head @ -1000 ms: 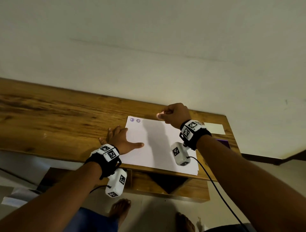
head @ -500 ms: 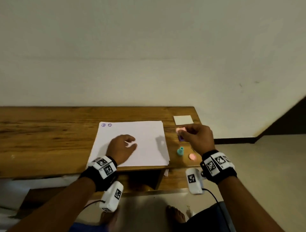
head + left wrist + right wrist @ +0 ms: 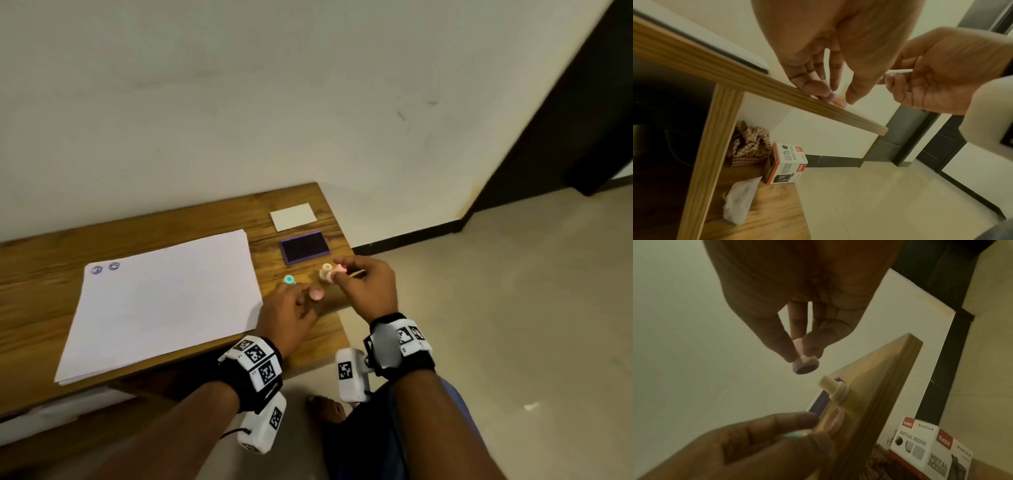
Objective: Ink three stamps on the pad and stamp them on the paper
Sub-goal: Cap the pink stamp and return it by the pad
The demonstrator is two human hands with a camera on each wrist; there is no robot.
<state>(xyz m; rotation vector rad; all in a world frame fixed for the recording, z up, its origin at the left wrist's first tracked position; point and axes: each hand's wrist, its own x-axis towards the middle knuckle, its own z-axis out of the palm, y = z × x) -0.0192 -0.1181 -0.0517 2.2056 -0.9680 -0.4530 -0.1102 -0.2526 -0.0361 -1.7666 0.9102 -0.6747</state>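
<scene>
White paper (image 3: 164, 301) lies on the wooden table (image 3: 41, 287) with two blue stamp marks (image 3: 105, 268) in its far left corner. The purple ink pad (image 3: 305, 247) sits open to its right. My right hand (image 3: 337, 275) pinches a pink stamp (image 3: 804, 360) just in front of the pad, its dark face turned downward. A cream stamp (image 3: 833, 389) and a teal stamp (image 3: 289, 280) stand on the table. My left hand (image 3: 308, 298) reaches in beside them, thumb and forefinger closed round a pink cap (image 3: 315, 294) lying near the table's edge.
A white card (image 3: 294, 216) lies beyond the pad near the wall. The table's right edge (image 3: 342, 329) runs close to both hands. Below the tabletop, a shelf holds a small printed box (image 3: 786, 164), a checked cloth (image 3: 750, 144) and crumpled tissue (image 3: 737, 204).
My right hand left the top of the paper and came right to the pad with the pink stamp. My left hand lifted off the paper and moved right to the pink cap.
</scene>
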